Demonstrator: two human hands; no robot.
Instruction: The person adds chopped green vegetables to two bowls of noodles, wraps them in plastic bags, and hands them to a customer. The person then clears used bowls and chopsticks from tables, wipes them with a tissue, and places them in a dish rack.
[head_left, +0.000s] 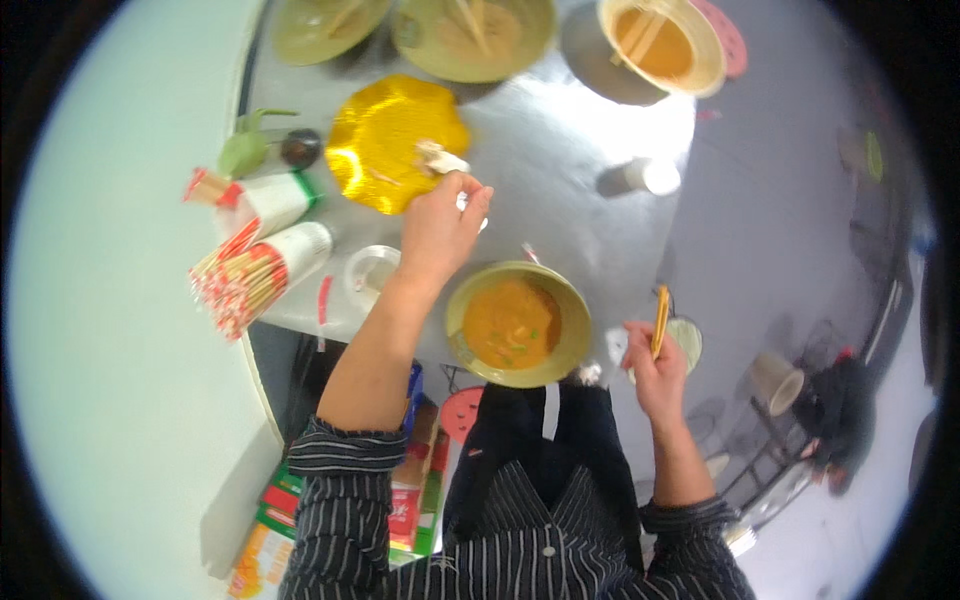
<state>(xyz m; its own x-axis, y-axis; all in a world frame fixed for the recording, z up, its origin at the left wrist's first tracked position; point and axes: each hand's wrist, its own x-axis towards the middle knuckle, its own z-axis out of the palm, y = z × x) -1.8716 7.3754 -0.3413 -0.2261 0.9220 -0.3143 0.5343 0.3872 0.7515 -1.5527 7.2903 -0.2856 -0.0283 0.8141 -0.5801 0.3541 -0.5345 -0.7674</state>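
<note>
My left hand reaches over the steel table beside a scalloped gold plate. Its fingers are pinched around something white, probably a tissue, mostly hidden by the hand. Another crumpled tissue with brownish bits lies on the plate's right side, just beyond my fingertips. In my right hand, off the table's right edge, is a pair of wooden chopsticks pointing away from me. Between my arms, at the near table edge, stands a yellow-green bowl of orange-brown soup with green bits.
Along the far side are two green bowls and a cream bowl, all with chopsticks. Paper-wrapped chopsticks, a clear cup and a green-lidded jar stand left. A white cup stands right. Cartons lie below.
</note>
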